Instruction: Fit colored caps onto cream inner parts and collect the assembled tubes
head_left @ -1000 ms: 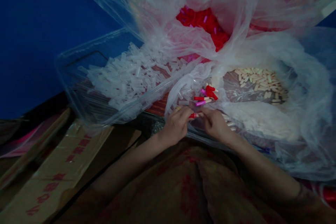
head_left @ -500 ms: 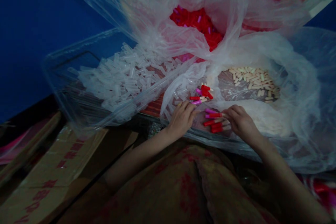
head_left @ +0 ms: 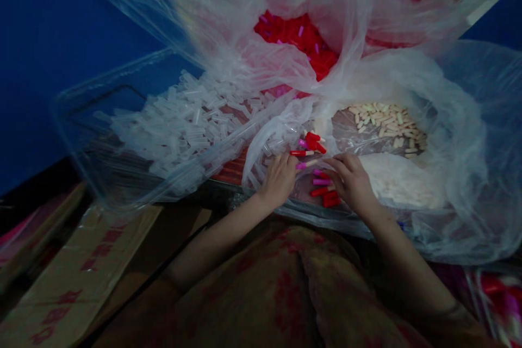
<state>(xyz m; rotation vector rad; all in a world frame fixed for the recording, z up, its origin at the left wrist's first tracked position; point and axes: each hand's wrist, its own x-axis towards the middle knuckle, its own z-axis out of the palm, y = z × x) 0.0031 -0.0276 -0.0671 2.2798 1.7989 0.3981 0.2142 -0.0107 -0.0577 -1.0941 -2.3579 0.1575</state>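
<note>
My left hand (head_left: 280, 178) pinches the magenta end of a small magenta-and-cream stick (head_left: 310, 163). At its cream end are the bent fingertips of my right hand (head_left: 354, 184); they look pressed together, and whether they hold that end is hard to see. Just above lie several red and magenta capped sticks (head_left: 313, 144) with cream ends, loosely bunched. Below and left of my right hand lie more red and magenta sticks (head_left: 324, 191), partly hidden by its fingers. A few clear short tubes (head_left: 269, 145) are beyond my left hand.
A clear plastic bin (head_left: 122, 207) on the left holds many clear tubes (head_left: 191, 119). Cream pegs (head_left: 391, 122) lie in an open plastic bag (head_left: 460, 119) to the right. Red caps (head_left: 299, 35) fill a bag at the back. A cardboard box (head_left: 87, 272) stands lower left.
My right hand has moved left and slightly up, from the lower sticks to the cream end of the stick at my left hand. The whole view has shifted slightly.
</note>
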